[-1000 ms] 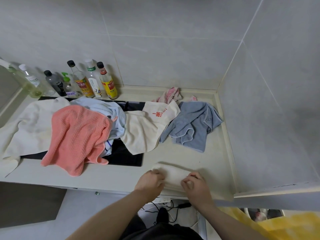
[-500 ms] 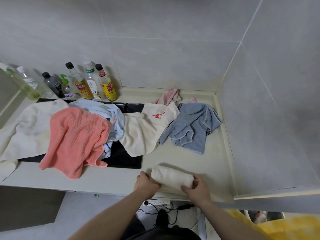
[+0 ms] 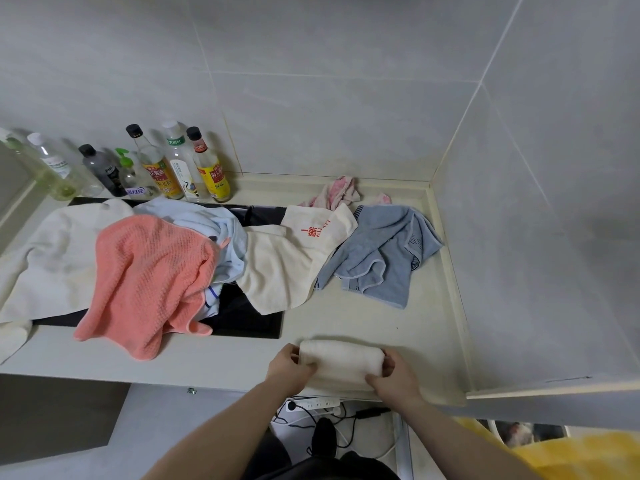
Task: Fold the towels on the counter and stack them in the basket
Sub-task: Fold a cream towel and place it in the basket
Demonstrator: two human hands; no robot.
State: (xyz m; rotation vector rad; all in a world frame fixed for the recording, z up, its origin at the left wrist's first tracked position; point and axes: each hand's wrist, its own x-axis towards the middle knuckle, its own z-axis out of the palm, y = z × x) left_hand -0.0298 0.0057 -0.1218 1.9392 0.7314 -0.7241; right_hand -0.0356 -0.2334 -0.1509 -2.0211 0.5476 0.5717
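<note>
Since the frame a sec ago both hands have slid out to the ends of the rolled cream towel [image 3: 341, 358], now a tighter roll; left hand [image 3: 289, 368] curls round its left end, right hand [image 3: 389, 377] round its right end; roll lies at the front edge of the counter [image 3: 426, 327]; behind it, unfolded: coral towel [image 3: 149, 278], cream towel w/ red print [image 3: 294, 265], grey-blue towel [image 3: 381, 251]; bottles [image 3: 173, 168] along back wall
</note>
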